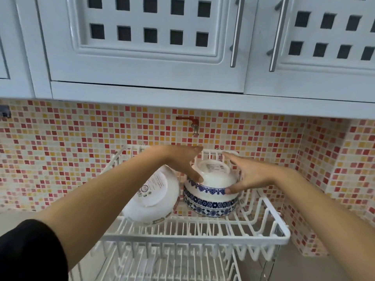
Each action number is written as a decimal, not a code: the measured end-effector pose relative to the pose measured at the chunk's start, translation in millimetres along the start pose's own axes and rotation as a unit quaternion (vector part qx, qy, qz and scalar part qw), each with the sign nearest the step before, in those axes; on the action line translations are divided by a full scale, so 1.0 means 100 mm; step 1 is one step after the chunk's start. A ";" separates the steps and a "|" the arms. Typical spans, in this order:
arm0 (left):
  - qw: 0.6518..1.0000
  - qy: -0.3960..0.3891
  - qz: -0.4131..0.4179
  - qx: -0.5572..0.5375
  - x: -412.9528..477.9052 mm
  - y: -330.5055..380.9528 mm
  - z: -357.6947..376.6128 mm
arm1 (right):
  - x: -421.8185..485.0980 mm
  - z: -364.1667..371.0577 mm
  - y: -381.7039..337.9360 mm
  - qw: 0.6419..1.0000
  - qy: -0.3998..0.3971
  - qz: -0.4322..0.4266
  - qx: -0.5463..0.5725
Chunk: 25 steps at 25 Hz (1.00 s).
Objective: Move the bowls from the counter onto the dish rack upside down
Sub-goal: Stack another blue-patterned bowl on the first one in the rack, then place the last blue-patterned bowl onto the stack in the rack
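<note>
A white bowl with blue flower bands (211, 201) sits upside down on the upper tier of the white wire dish rack (194, 238), at its back right. My left hand (182, 161) touches the bowl's left shoulder with thumb and fingers spread. My right hand (249, 175) rests against its right side, thumb on the blue band, fingers apart. A second white bowl (150, 197) leans tilted, base toward me, to the left of the first, partly behind my left forearm.
The rack's lower tier (162, 264) shows below the upper one. A mosaic tile wall (71, 151) with a small red tap (190, 122) stands close behind the rack. White wall cabinets (142, 47) hang overhead.
</note>
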State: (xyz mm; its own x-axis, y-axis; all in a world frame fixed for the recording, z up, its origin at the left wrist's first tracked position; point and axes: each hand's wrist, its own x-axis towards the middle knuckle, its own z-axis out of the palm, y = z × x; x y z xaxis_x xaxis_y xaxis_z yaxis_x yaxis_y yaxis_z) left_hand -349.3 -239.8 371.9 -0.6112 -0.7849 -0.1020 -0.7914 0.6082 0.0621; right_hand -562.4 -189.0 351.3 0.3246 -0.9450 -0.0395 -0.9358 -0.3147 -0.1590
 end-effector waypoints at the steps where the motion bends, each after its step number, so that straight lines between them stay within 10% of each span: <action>1: 0.999 0.044 0.012 0.010 -0.09 -0.07 -0.06 | 0.03 -0.06 -0.08 1.000 0.006 -0.002 -0.007; 15: 0.971 0.098 -0.216 -0.016 -2.14 -2.71 0.01 | 1.82 0.00 -3.33 0.997 0.056 -0.034 -0.035; 25: 0.915 0.045 -0.369 -0.155 -2.64 -4.16 1.66 | 2.89 2.02 -4.29 0.986 -0.041 0.122 0.106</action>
State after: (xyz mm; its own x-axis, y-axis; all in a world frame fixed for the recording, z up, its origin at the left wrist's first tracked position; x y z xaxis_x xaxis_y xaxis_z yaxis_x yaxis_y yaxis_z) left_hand 143.2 -266.3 208.2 0.1028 -0.9835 -0.1491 -0.9465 -0.1428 0.2894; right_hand -39.2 -309.0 209.1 0.1121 -0.9774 -0.1794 -0.9404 -0.0460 -0.3370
